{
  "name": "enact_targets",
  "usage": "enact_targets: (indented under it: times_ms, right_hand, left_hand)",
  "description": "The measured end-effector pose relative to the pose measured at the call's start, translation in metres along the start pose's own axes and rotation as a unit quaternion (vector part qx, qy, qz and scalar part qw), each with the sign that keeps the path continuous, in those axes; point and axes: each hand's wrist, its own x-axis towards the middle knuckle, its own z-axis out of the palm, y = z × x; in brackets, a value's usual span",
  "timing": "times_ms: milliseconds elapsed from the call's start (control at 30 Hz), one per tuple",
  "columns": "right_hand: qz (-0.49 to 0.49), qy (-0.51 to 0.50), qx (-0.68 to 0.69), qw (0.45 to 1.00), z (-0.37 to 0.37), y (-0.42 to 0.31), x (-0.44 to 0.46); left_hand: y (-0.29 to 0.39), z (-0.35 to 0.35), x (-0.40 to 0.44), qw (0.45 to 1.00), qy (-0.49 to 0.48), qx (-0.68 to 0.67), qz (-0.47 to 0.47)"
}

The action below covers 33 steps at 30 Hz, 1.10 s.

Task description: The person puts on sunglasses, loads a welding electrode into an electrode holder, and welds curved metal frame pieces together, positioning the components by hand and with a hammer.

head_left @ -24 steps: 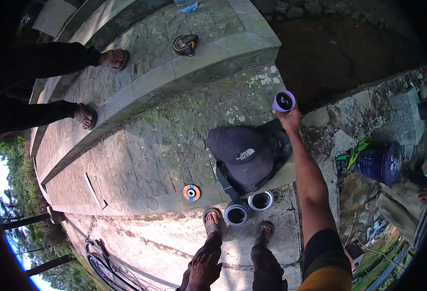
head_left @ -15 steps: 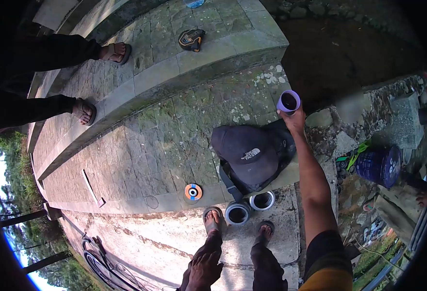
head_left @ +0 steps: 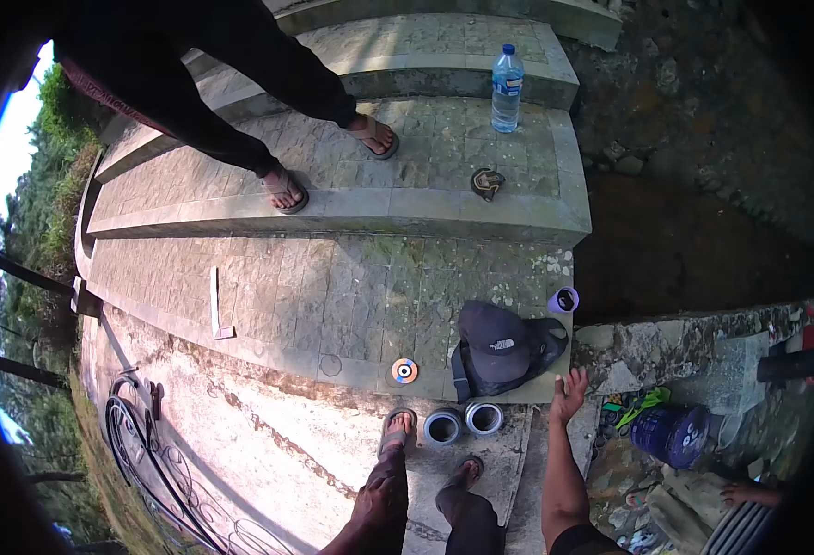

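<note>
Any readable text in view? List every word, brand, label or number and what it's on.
"THE NORTH FACE": dark cap, small.
Water bottle label: too small to read.
Blue bucket print: too blurred.
Other person's trouser leg lettering: too blurred.
Orange disc and tape measure: nothing legible.
Purple cup: no lettering visible.

Purple cup (head_left: 555, 302), right of centre in frame, on paved ledge near its right edge, looks upright, mouth facing up-right, dark inside with pale glint; dark bag (head_left: 545, 349) just below it in frame, slumped flat, strap trailing to lower left; dark cap (head_left: 495, 338) with white logo on its front, lying on bag, crown toward upper left; right hand (head_left: 569, 396) nearest bag, open, holding nothing
</note>
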Motion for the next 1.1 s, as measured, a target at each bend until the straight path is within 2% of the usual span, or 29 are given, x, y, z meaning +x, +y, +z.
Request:
enact_targets:
  times_ms: [33, 67, 100, 133, 167, 300, 400, 533, 633, 667, 733, 767, 800, 867, 967, 1033, 1100]
  right_hand:
    - [0.021, -0.035, -0.045, 0.998, -0.012, -0.027, -0.041]
    - [0.064, -0.066, -0.008, 0.996, -0.021, -0.036, -0.078]
    - [0.068, -0.143, 0.004, 0.987, -0.034, -0.061, -0.117]
    - [0.084, -0.201, -0.099, 0.971, -0.044, -0.100, -0.156]
    - [0.103, -0.268, -0.145, 0.947, -0.055, -0.116, -0.188]
    - [0.019, -0.436, -0.234, 0.869, -0.066, -0.226, -0.302]
    - [-0.026, -0.528, -0.227, 0.818, -0.047, -0.298, -0.367]
    - [-0.095, -0.617, -0.272, 0.733, 0.006, -0.315, -0.424]
    - [-0.135, -0.660, -0.300, 0.676, 0.063, -0.324, -0.466]
    - [-0.160, -0.654, -0.330, 0.661, 0.084, -0.328, -0.483]
    - [-0.194, -0.647, -0.359, 0.644, 0.124, -0.331, -0.521]
    - [-0.210, -0.645, -0.359, 0.641, 0.156, -0.333, -0.538]
    - [-0.172, -0.664, -0.344, 0.641, 0.183, -0.308, -0.544]
    - [-0.186, -0.688, -0.358, 0.603, 0.231, -0.307, -0.580]
    - [-0.191, -0.709, -0.398, 0.550, 0.278, -0.350, -0.659]
    - [-0.255, -0.730, -0.391, 0.498, 0.313, -0.378, -0.714]
    - [-0.261, -0.744, -0.409, 0.459, 0.350, -0.377, -0.761]
  left_hand:
    - [0.004, -0.019, -0.023, 0.998, -0.041, 0.008, -0.045]
    - [0.002, -0.031, -0.044, 0.997, -0.039, 0.013, -0.059]
    - [-0.003, -0.042, -0.061, 0.996, -0.039, 0.019, -0.072]
    - [-0.009, -0.054, -0.087, 0.994, -0.042, 0.011, -0.096]
    - [-0.016, -0.065, -0.100, 0.993, -0.043, 0.001, -0.114]
    - [-0.046, -0.087, -0.156, 0.959, 0.067, -0.145, -0.235]
    - [-0.085, -0.086, -0.184, 0.936, 0.156, -0.190, -0.252]
    - [-0.123, -0.125, -0.222, 0.898, 0.168, -0.297, -0.279]
    - [-0.189, -0.149, -0.262, 0.889, 0.217, -0.313, -0.256]
    - [-0.218, -0.155, -0.276, 0.876, 0.224, -0.328, -0.274]
    - [-0.270, -0.167, -0.317, 0.874, 0.247, -0.243, -0.342]
    - [-0.306, -0.178, -0.332, 0.843, 0.257, -0.334, -0.333]
    - [-0.329, -0.198, -0.353, 0.811, 0.287, -0.335, -0.384]
    - [-0.365, -0.218, -0.404, 0.748, 0.349, -0.334, -0.455]
    - [-0.417, -0.257, -0.465, 0.682, 0.423, -0.369, -0.470]
    - [-0.474, -0.260, -0.484, 0.650, 0.500, -0.366, -0.440]
    - [-0.501, -0.285, -0.507, 0.566, 0.552, -0.428, -0.438]
